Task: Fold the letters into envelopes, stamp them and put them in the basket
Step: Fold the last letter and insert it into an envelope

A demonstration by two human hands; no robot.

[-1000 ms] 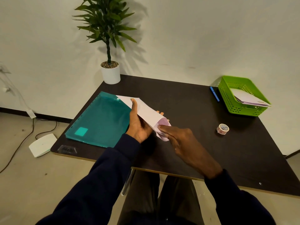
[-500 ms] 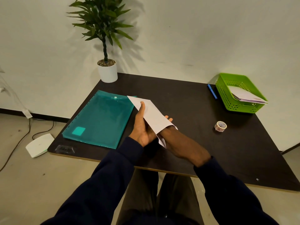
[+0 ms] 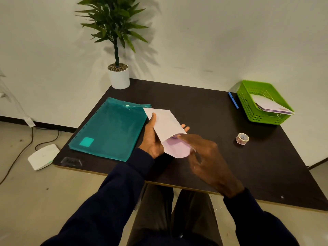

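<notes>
My left hand point(image 3: 151, 137) holds a white envelope point(image 3: 164, 123) from below, thumb on its left edge, above the dark table point(image 3: 204, 114). Its lilac flap point(image 3: 175, 148) hangs open toward me. My right hand point(image 3: 207, 157) is blurred just right of the flap, fingers relaxed, forefinger at the envelope's mouth; it holds nothing that I can see. The green basket point(image 3: 248, 107) at the far right holds several envelopes point(image 3: 269, 106). A small roll of sticker tape point(image 3: 242, 138) lies right of my hands.
A teal plastic document folder point(image 3: 110, 128) lies on the left half of the table. A potted plant point(image 3: 118, 75) stands at the back left corner. A blue pen point(image 3: 233, 100) lies beside the basket. A white device point(image 3: 43, 156) and cables are on the floor.
My right hand has drawn back out of the envelope's mouth toward me. The lilac flap now shows open. My left hand keeps hold of the envelope.
</notes>
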